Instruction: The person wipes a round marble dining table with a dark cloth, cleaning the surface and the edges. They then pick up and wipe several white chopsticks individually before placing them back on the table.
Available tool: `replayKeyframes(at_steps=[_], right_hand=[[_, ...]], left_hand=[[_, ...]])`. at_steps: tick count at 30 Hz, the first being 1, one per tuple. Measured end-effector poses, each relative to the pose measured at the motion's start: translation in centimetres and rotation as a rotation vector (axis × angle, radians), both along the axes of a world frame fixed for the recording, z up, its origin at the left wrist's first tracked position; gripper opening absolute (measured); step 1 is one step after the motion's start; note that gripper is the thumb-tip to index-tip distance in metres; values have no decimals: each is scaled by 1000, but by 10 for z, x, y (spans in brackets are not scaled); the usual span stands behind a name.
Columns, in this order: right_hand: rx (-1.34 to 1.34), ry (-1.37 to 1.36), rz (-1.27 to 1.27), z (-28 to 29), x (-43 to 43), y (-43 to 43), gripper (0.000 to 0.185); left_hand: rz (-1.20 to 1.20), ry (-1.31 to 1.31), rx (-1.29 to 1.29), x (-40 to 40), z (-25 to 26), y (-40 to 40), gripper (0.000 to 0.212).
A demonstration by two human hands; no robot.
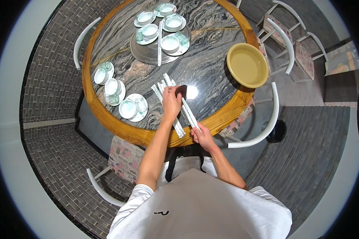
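Observation:
My right hand [202, 136] grips the near end of white paper-wrapped chopsticks [190, 115] at the table's front edge. My left hand [172, 100] is over the middle of the wrapped sticks, its fingers on a small dark brown object [182, 90] whose kind I cannot tell. More wrapped chopsticks [178, 128] lie fanned on the marble top under and beside my left hand. To the left, a plate with a white bowl [127, 109] and a greenish glass [141, 105] rests near the wooden rim; two similar settings stand farther left.
A round metal tray [146, 54] at the back bears several bowls, plates and glasses, with a long wrapped stick [159, 44] across it. A yellow basin [247, 65] sits at the right rim of the table [131, 133]. White-framed chairs [273, 119] stand around.

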State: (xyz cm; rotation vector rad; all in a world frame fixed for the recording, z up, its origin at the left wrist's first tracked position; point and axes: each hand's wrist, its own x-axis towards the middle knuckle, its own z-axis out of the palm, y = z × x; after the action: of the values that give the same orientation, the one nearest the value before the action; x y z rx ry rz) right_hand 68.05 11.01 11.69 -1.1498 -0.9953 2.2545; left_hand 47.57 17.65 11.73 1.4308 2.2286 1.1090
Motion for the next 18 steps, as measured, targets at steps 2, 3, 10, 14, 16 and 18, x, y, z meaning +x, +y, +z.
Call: replayKeyframes(at_steps=[2,3,10,14,16,18], right_hand=[[-8,33,33,7,7,0,17],[-21,36,28,9,10,1,18],[-128,106,-77,14,3,16,22],[-310,249,-94,34,-10,34,20],[-376,255,-63,38,-11,38,21],[-422,239,-33,40,-11,37,21]], left_hand=[[56,55,34,-13,-8,4,31],[93,26,73,-17,-7,6,29],[128,-287,-27,8,9,-15,37],[254,-1457,142,43,16,-35,27],[139,-1742,88,47,18,-49,28],[131,-1715,150,51,24,-57,28]])
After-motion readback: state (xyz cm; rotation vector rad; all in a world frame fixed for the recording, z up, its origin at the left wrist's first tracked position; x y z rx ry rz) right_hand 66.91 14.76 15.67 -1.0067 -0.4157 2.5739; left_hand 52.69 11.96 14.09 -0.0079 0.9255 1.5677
